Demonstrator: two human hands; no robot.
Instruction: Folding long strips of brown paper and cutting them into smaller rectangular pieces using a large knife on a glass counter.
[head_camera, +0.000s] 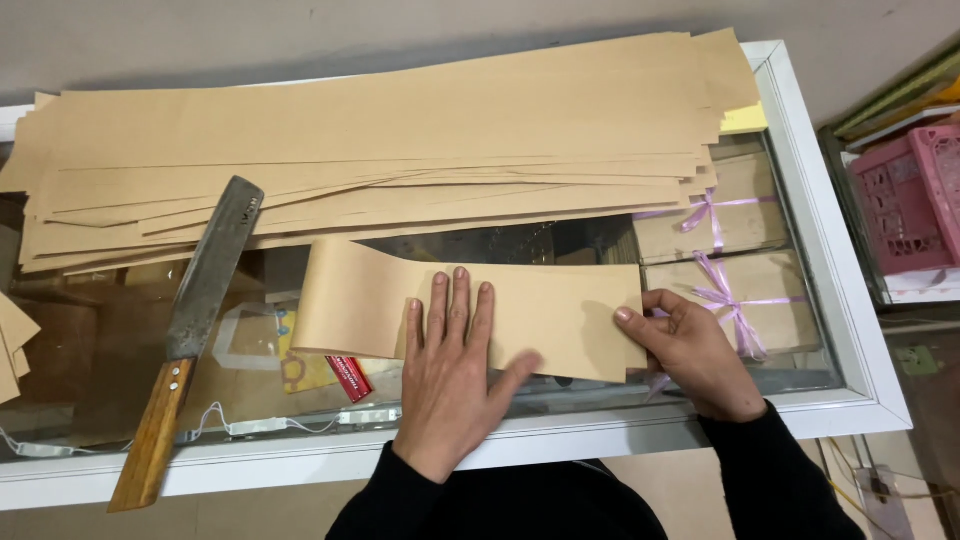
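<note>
Both hands work one short strip of tan kraft paper (480, 305) on a white-framed glass display counter (820, 300): the left hand (450, 385) presses it flat, fingers spread, while the right hand (690, 350) pinches its right edge. It looks folded double, though the crease is hard to see. Behind it, a large stack of long tan paper strips (380, 140) lies untouched; a wooden-handled cleaver (190, 320) rests to the left, leaving bare glass between.

Under the glass at right, two flat brown boxes (745, 290) tied with lilac ribbon bows, one behind the other. Lower left beneath the glass, a small red packet (349, 379) beside a yellow printed packet (298, 368). No screens, no signs.
</note>
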